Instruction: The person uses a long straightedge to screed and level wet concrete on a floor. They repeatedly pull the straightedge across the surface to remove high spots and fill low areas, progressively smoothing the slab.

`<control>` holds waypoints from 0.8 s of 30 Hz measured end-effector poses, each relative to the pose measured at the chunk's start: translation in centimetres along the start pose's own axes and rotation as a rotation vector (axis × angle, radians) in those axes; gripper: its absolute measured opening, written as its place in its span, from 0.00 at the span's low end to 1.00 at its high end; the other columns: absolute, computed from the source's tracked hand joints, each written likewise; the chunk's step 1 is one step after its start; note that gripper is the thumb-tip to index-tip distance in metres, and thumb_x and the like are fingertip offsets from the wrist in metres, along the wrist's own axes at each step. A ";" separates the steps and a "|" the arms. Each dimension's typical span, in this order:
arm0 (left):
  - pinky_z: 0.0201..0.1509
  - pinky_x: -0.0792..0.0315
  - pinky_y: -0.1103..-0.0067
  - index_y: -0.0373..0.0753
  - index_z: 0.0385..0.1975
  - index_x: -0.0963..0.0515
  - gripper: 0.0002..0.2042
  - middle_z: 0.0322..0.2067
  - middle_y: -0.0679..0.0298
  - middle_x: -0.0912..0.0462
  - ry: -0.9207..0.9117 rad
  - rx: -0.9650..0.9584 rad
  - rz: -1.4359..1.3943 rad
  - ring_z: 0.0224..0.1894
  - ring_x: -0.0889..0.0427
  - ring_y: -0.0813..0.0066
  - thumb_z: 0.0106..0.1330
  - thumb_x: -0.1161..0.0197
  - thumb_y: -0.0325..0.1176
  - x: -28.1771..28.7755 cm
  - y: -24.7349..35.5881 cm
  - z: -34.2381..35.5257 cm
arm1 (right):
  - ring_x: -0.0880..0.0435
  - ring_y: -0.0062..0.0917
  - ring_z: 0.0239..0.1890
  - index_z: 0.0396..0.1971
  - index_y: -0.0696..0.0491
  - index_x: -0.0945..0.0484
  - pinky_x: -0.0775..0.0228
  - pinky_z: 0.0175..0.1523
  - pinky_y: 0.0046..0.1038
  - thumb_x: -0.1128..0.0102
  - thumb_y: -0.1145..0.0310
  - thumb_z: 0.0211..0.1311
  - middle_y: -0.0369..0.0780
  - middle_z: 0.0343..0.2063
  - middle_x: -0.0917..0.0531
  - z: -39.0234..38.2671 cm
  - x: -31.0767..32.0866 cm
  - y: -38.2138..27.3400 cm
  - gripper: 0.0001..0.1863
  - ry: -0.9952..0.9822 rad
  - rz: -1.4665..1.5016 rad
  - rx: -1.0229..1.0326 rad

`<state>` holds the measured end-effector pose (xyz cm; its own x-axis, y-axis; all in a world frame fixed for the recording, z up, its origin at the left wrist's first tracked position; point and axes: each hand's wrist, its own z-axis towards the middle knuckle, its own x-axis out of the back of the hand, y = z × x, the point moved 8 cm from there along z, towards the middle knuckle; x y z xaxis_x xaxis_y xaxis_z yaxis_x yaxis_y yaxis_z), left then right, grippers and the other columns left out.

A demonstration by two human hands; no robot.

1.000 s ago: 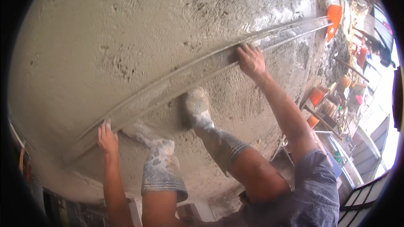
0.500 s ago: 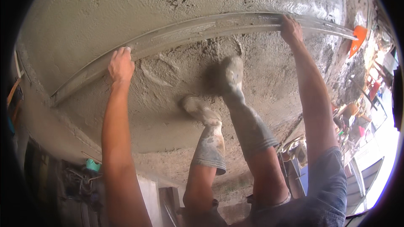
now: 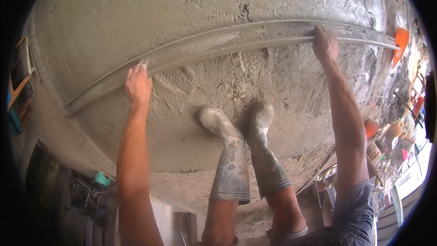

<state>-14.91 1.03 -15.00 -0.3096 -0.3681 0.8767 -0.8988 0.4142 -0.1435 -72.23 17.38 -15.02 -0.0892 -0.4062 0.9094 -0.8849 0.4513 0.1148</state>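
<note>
A long metal screed bar [image 3: 227,42], smeared with grey mortar, lies across wet concrete [image 3: 136,23]. My left hand [image 3: 139,83] grips its near edge toward the left, fingers closed over the top. Farther right, my right hand [image 3: 326,44] is wrapped round the bar too, its fingertips partly hidden. An orange end cap [image 3: 400,47] shows at the bar's right end. Below the bar, my mud-coated rubber boots [image 3: 217,120] stand side by side in the mix. Between boots and bar the surface is rough and lumpy; beyond the bar it is mostly smoother, with some pitted patches.
A raised edge [image 3: 88,143] runs along the left side of the wet surface. Dark clutter and a teal object [image 3: 103,179] lie at the lower left. Along the right stands a jumble of things, among them an orange-red container [image 3: 371,128].
My right boot has stepped back beside the left one. Both hands and the bar have come slightly nearer and appear shifted to the right in view. The grip is unchanged.
</note>
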 end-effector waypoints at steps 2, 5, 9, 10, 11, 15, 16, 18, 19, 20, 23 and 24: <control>0.68 0.28 0.71 0.46 0.59 0.23 0.25 0.58 0.66 0.20 -0.061 0.059 -0.029 0.60 0.22 0.65 0.59 0.32 0.24 -0.3 -0.7 -1.4 | 0.21 0.40 0.53 0.41 0.49 0.25 0.32 0.58 0.41 0.42 0.73 0.61 0.39 0.44 0.18 -1.8 0.1 -1.1 0.09 0.089 -0.001 0.149; 0.68 0.28 0.71 0.43 0.59 0.23 0.25 0.58 0.66 0.20 -0.055 0.128 -0.028 0.60 0.23 0.65 0.59 0.32 0.23 -0.5 0.6 -2.5 | 0.21 0.40 0.52 0.42 0.48 0.25 0.32 0.58 0.41 0.43 0.72 0.63 0.39 0.44 0.18 -3.2 -1.2 0.8 0.08 -0.040 -0.027 0.143; 0.67 0.29 0.68 0.46 0.59 0.24 0.29 0.56 0.63 0.19 -0.080 0.018 -0.085 0.58 0.23 0.60 0.54 0.28 0.25 -3.1 2.6 -5.1 | 0.23 0.43 0.59 0.46 0.48 0.24 0.35 0.65 0.44 0.43 0.72 0.64 0.41 0.49 0.18 -6.0 -3.7 2.6 0.11 -0.147 -0.031 0.019; 0.67 0.29 0.69 0.46 0.59 0.24 0.28 0.57 0.64 0.20 -0.080 0.036 -0.062 0.58 0.22 0.63 0.56 0.29 0.25 -3.0 2.0 -4.8 | 0.24 0.43 0.60 0.47 0.48 0.24 0.36 0.67 0.44 0.43 0.72 0.64 0.42 0.51 0.18 -6.1 -3.9 2.9 0.12 -0.123 -0.040 -0.004; 0.67 0.29 0.70 0.46 0.60 0.24 0.27 0.57 0.65 0.20 -0.090 0.061 -0.042 0.58 0.22 0.65 0.58 0.31 0.24 -2.8 0.7 -5.6 | 0.26 0.44 0.63 0.49 0.48 0.24 0.38 0.70 0.45 0.44 0.74 0.63 0.43 0.54 0.19 -6.8 -3.2 1.0 0.14 -0.138 -0.048 0.023; 0.67 0.29 0.70 0.47 0.61 0.24 0.26 0.59 0.68 0.21 -0.178 0.225 0.022 0.57 0.22 0.69 0.60 0.32 0.25 -4.1 -0.4 -9.1 | 0.25 0.42 0.62 0.44 0.50 0.26 0.34 0.66 0.42 0.46 0.74 0.67 0.42 0.54 0.19 -9.1 -3.3 -0.4 0.08 -0.250 -0.036 0.158; 0.67 0.28 0.69 0.46 0.60 0.24 0.27 0.58 0.66 0.20 -0.141 0.183 -0.005 0.57 0.22 0.66 0.58 0.30 0.25 -4.1 1.1 -8.8 | 0.23 0.41 0.60 0.43 0.50 0.27 0.32 0.64 0.42 0.47 0.73 0.68 0.41 0.53 0.19 -9.4 -4.5 0.6 0.07 -0.221 -0.073 0.173; 0.65 0.28 0.67 0.44 0.59 0.24 0.28 0.57 0.64 0.20 -0.095 0.094 -0.037 0.57 0.23 0.61 0.55 0.28 0.25 -4.9 2.7 -9.8 | 0.23 0.41 0.59 0.47 0.49 0.27 0.33 0.66 0.42 0.47 0.72 0.68 0.40 0.53 0.20 -9.9 -5.7 3.5 0.10 -0.245 -0.050 0.096; 0.66 0.28 0.66 0.43 0.58 0.23 0.27 0.57 0.63 0.20 -0.102 0.060 -0.095 0.58 0.23 0.61 0.55 0.29 0.23 -4.5 3.8 -9.9 | 0.25 0.41 0.61 0.48 0.49 0.27 0.36 0.68 0.42 0.47 0.73 0.68 0.41 0.55 0.20 -10.7 -5.9 4.1 0.11 -0.286 -0.036 0.045; 0.66 0.28 0.66 0.43 0.58 0.23 0.27 0.57 0.62 0.20 -0.093 0.050 -0.087 0.58 0.23 0.61 0.55 0.29 0.23 -4.8 3.6 -10.1 | 0.26 0.42 0.64 0.50 0.49 0.27 0.38 0.70 0.42 0.47 0.73 0.67 0.41 0.57 0.21 -10.8 -5.5 4.6 0.12 -0.314 -0.025 -0.005; 0.65 0.28 0.66 0.42 0.58 0.24 0.28 0.57 0.61 0.20 -0.135 0.072 -0.077 0.58 0.23 0.59 0.54 0.29 0.22 -6.1 0.6 -12.4 | 0.27 0.42 0.64 0.51 0.49 0.27 0.42 0.72 0.45 0.49 0.71 0.68 0.43 0.61 0.23 -12.5 -6.2 0.6 0.12 -0.245 -0.053 0.072; 0.65 0.28 0.66 0.41 0.58 0.24 0.28 0.57 0.60 0.20 -0.203 0.109 -0.066 0.58 0.23 0.59 0.54 0.28 0.22 -6.0 -0.1 -13.2 | 0.28 0.42 0.65 0.50 0.49 0.27 0.43 0.73 0.47 0.50 0.70 0.69 0.43 0.62 0.24 -13.3 -6.7 0.2 0.12 -0.233 -0.028 0.100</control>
<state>-8.84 14.14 -14.17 -0.2952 -0.5558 0.7771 -0.9440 0.2953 -0.1473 -65.69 30.73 -15.73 -0.1564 -0.5953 0.7881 -0.9285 0.3606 0.0882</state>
